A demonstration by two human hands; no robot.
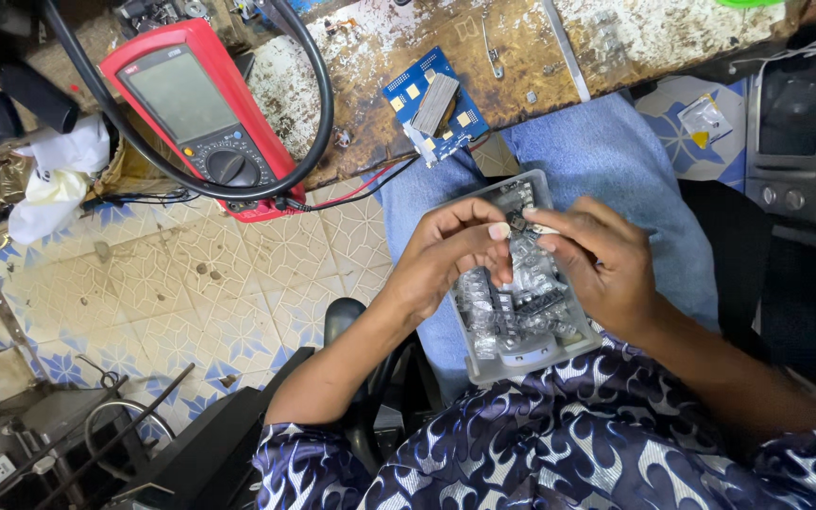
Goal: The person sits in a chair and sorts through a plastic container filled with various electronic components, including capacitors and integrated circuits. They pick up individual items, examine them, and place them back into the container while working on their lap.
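Above the grey tray (484, 364) on the lap, both hands, left hand (446, 260) and right hand (597, 264), pinch one small dark component (518, 223) between their fingertips.

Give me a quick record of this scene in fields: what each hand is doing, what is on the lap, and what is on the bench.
left hand: fingertips pinch a small dark component together with the other hand
right hand: fingers meet the left hand's at the component, above the tray
on lap: grey plastic tray filled with small clear packets, resting on the blue-jeaned thigh
on bench: blue circuit board at the edge, with red and black wires
near bench: red multimeter ringed by a black cable
floor: patterned tiles
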